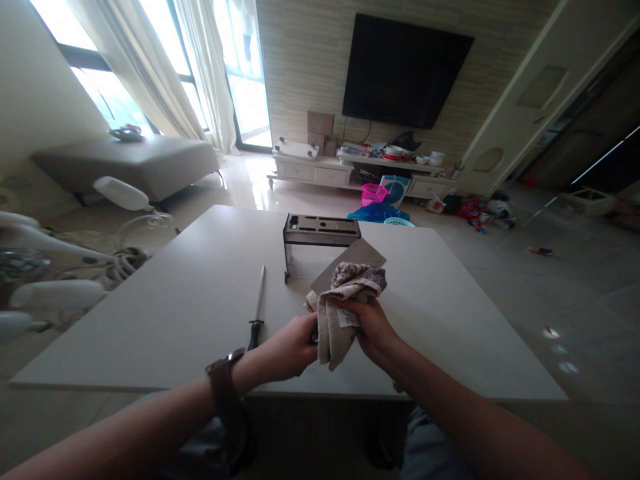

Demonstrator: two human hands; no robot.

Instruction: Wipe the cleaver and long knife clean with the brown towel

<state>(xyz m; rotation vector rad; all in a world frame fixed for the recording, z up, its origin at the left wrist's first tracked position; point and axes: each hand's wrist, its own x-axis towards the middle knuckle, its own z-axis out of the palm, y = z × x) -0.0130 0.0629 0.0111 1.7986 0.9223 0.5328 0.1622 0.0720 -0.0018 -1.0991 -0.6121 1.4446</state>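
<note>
My left hand (296, 343) is closed around the dark handle of a cleaver, most of that handle hidden by the fingers and a cloth. The broad grey cleaver blade (369, 254) slants up and to the right above the table. In my right hand (376, 328) is a patterned beige and brown towel (336, 323), bunched over the lower part of the blade, with one end hanging down. To the left, a honing steel (260, 300) with a black handle lies on the white table (200, 300). Beyond the blade stands a dark metal knife rack (323, 231).
Past the table's far edge are a blue plastic item (380, 213) and a pink basket (373, 194). A white chandelier (65, 293) with several lamp shades is at the left. A low white cabinet (313, 173) stands under a wall television (405, 70).
</note>
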